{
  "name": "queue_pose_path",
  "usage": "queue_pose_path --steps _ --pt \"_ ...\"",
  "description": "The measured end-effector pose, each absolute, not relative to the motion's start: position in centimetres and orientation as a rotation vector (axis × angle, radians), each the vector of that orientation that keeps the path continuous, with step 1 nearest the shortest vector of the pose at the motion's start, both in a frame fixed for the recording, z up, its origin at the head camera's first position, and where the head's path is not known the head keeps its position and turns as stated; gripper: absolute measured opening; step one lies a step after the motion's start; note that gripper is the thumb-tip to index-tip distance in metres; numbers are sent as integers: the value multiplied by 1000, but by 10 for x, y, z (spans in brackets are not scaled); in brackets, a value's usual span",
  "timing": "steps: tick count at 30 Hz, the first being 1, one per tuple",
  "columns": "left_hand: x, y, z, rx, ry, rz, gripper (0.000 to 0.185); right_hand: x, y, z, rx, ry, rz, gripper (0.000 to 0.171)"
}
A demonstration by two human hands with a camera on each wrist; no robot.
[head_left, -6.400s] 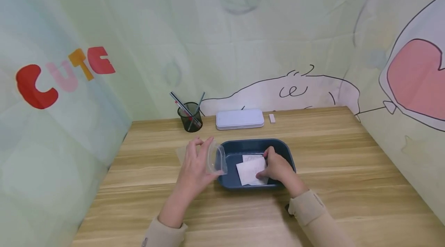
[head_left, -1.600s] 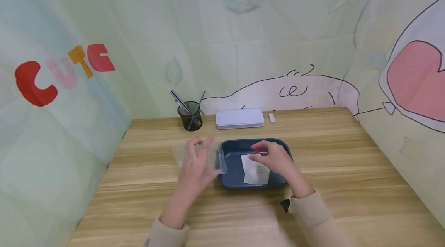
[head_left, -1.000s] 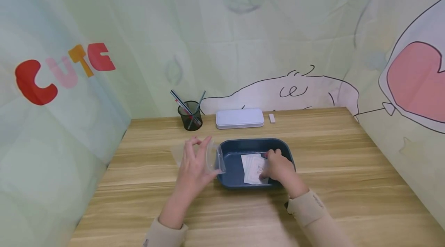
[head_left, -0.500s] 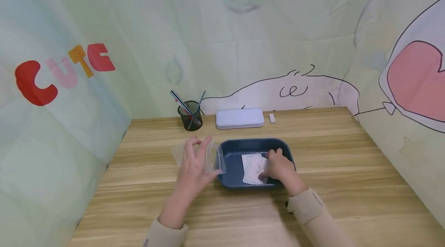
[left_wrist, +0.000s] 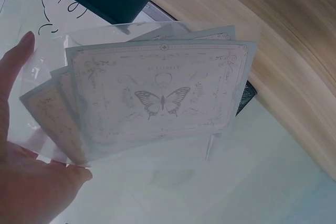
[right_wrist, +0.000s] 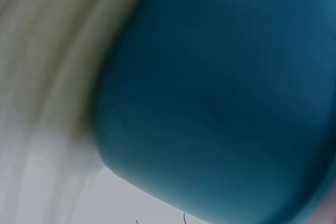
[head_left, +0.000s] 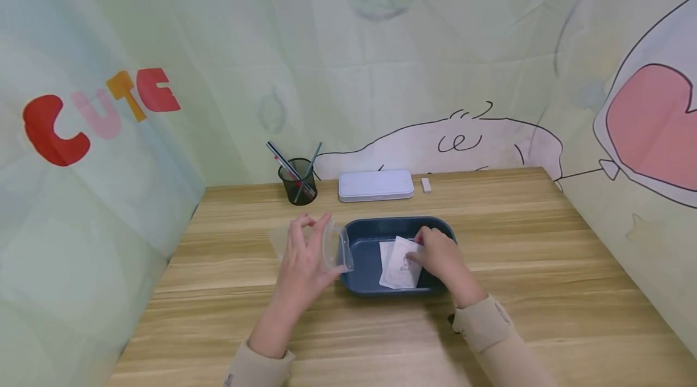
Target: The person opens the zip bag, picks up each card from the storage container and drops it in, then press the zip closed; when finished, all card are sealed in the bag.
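Left hand, at left end of blue tray, grips clear bag, mouth gaping; right hand, over tray, pinches card, best lifted singly, kept flat.

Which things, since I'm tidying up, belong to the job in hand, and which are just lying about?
In use:
clear bag in left hand;
bagged cards;
blue tray;
white cards in it, right hand pinching one.

Likely lying about:
mesh pen cup;
white case;
small white block.
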State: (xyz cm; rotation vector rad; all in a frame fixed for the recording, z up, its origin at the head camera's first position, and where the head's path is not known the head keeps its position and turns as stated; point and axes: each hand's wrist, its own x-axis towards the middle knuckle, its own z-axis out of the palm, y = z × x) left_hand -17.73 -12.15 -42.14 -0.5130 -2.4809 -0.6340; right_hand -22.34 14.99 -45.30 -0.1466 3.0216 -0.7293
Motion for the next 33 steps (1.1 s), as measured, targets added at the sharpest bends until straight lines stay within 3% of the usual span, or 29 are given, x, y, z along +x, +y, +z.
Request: queue_pose_path --steps 4,8,33 --pt "-178 -122 -421 -514 -2485 -631 108 -223 154 -442 -214 2998 -834 14" --pt "-178 -123 -421 -519 -2484 -625 109 -221 158 -429 -285 2963 -935 8" --pt "-179 -121 -424 -498 -2466 -624 109 -216 165 -417 -256 2887 -1377 12"
